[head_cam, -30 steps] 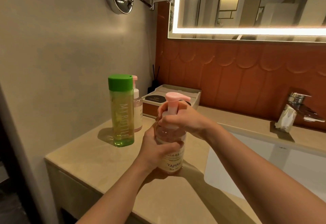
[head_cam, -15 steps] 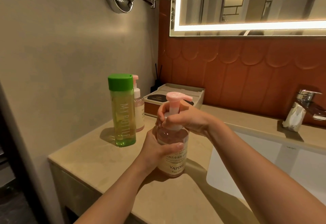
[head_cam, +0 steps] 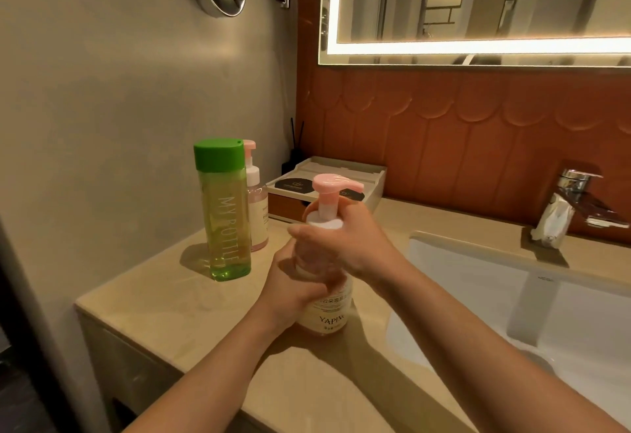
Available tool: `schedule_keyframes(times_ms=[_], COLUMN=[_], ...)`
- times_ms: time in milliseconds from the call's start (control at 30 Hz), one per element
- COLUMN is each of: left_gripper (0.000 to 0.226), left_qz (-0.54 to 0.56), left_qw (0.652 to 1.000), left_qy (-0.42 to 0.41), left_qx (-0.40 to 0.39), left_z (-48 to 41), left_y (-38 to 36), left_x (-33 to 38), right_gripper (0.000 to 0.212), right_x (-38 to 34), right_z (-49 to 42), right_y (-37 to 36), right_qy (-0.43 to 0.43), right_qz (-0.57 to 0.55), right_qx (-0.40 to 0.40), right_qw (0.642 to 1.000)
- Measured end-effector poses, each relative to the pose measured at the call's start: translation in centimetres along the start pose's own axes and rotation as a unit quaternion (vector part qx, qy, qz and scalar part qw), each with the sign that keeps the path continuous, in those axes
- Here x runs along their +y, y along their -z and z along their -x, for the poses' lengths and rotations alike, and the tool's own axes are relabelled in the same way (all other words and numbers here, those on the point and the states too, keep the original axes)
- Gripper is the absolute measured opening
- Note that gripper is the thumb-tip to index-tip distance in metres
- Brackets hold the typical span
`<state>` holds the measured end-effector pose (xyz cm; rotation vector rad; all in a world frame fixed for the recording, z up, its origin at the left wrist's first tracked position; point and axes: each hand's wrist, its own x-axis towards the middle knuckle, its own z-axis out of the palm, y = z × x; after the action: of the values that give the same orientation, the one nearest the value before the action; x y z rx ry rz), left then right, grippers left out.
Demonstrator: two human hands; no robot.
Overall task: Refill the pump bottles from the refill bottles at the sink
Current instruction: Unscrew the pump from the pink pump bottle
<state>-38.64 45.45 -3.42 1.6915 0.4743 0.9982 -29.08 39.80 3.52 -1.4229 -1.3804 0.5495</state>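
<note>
A clear pump bottle (head_cam: 327, 313) with a pink pump head and a white "YAPING" label stands on the beige counter. My left hand (head_cam: 290, 289) wraps its body from the left. My right hand (head_cam: 345, 245) grips the white collar just under the pump head. To the left stands a tall green bottle (head_cam: 223, 214) with a green cap and "MY BOTTLE" lettering, holding yellow-green liquid. A second, smaller pump bottle (head_cam: 256, 204) with a pink head stands right behind it, partly hidden.
The white sink basin (head_cam: 512, 303) lies to the right, with a chrome tap (head_cam: 577, 193) at its back. A white tray (head_cam: 372, 187) with dark packets and a reed diffuser (head_cam: 290, 159) sit in the back corner. The counter's front edge (head_cam: 136, 326) drops off at the left.
My right hand has slid down from around the pump stem to the white collar, so the pump head now shows fully. The bottle stays in place on the counter.
</note>
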Motion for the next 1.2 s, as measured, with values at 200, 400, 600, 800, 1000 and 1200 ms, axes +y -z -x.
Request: schedule_keyframes(times_ms=[200,400,600,800,1000,1200], left_gripper=[0.049,0.063,0.071,0.071,0.080,0.069], left_qz=[0.035,0.048,0.048,0.069,0.052,0.032], left_qw=[0.999,0.998,0.996,0.996,0.997,0.998], left_qy=[0.015,-0.002,-0.015,-0.011,-0.022,-0.023], left_qx=[0.009,-0.041,-0.069,-0.063,-0.055,-0.043], left_z=[0.1,0.2,0.1,0.1,0.1,0.3], left_y=[-0.3,0.1,0.2,-0.1,-0.3,-0.1], left_x=[0.0,-0.1,-0.3,-0.6,-0.3,-0.6], right_gripper=[0.023,0.014,0.037,0.062,0.063,0.047], right_x=[-0.5,0.0,1.0,3.3,0.9,-1.2], right_z=[0.1,-0.5,-1.2,1.0,2.7,1.9], right_y=[-0.6,1.2,2.5,6.6,5.5,2.0], right_qy=[0.003,0.042,0.028,-0.006,0.019,0.083], right_qz=[0.052,-0.015,-0.047,-0.017,0.069,0.144], right_qx=[0.065,-0.094,-0.206,-0.068,-0.099,0.046], right_qw=[0.996,0.995,0.977,0.998,0.992,0.985])
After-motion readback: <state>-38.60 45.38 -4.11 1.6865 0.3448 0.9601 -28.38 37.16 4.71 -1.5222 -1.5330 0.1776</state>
